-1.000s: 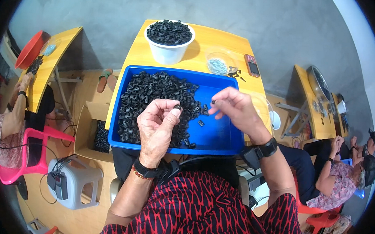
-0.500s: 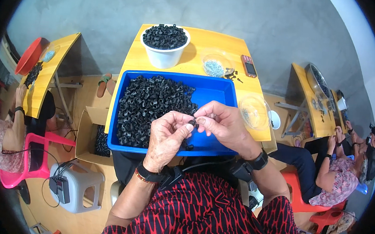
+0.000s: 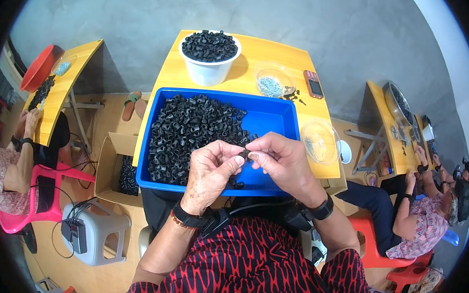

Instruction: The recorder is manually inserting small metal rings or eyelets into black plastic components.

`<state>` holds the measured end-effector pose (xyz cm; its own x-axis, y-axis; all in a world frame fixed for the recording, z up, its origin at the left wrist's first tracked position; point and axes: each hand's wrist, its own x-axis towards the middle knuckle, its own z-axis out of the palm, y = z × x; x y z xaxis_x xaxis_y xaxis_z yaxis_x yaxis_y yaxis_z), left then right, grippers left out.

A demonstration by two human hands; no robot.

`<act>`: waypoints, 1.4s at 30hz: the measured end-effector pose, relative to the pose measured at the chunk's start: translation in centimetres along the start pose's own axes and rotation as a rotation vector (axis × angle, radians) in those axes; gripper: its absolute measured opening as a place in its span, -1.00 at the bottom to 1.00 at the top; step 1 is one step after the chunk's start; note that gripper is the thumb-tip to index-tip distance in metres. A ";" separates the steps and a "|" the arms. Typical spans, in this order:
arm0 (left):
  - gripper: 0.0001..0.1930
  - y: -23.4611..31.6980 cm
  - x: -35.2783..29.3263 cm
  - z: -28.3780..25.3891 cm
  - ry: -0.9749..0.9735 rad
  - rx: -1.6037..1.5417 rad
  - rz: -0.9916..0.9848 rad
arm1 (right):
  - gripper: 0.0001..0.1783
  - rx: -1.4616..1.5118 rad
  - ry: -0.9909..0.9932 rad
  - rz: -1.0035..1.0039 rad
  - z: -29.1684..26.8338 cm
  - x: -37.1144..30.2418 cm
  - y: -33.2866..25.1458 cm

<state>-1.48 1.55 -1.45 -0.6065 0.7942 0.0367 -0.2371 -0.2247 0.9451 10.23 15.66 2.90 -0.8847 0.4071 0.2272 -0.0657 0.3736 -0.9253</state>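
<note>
A: What do the two hands do over the blue tray point(image 3: 279, 119)?

B: The left hand point(image 3: 211, 169) and the right hand point(image 3: 282, 160) meet above the near part of the tray. Their fingertips touch each other, and between them sits one small black part point(image 3: 243, 154). The left fingers are curled and pinch the part from the left side. The right thumb and forefinger are pressed together on it from the right side.

A: And where are the other parts?

B: A big heap of black parts point(image 3: 192, 133) fills the left half of the tray, just beside the left hand. The right half of the tray is mostly bare blue bottom. A few single parts lie under the hands, near the front wall.

A: What stands behind the tray?

B: A white bucket point(image 3: 208, 69), full of the same black parts, stands on the yellow table point(image 3: 251, 51), just behind the tray. To its right is a clear bowl point(image 3: 273, 84) with small pale pieces, and near it a phone point(image 3: 313, 84). Another clear bowl point(image 3: 320, 143) sits at the right edge of the tray. On the floor at the left there is a cardboard box point(image 3: 112, 166).
</note>
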 end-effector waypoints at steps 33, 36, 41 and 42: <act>-0.88 0.0 0.4 -0.9 -0.092 -0.233 -0.106 | -0.79 -0.205 0.101 -0.288 1.6 -0.1 0.7; -0.85 -0.2 0.5 -0.8 -0.093 -0.219 -0.086 | -0.72 -0.162 0.022 -0.238 0.8 0.0 0.3; -0.84 -0.2 0.5 -0.8 -0.049 -0.208 -0.078 | -0.56 -0.246 -0.046 -0.123 0.7 0.0 -1.4; -0.84 -0.3 0.4 -0.6 -0.041 -0.209 -0.072 | -0.51 -0.345 -0.085 -0.125 0.8 0.1 -1.7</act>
<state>-2.18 1.60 -1.89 -0.5521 0.8337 -0.0117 -0.4337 -0.2752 0.8580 9.87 14.42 4.29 -0.9158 0.2751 0.2924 -0.0292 0.6808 -0.7318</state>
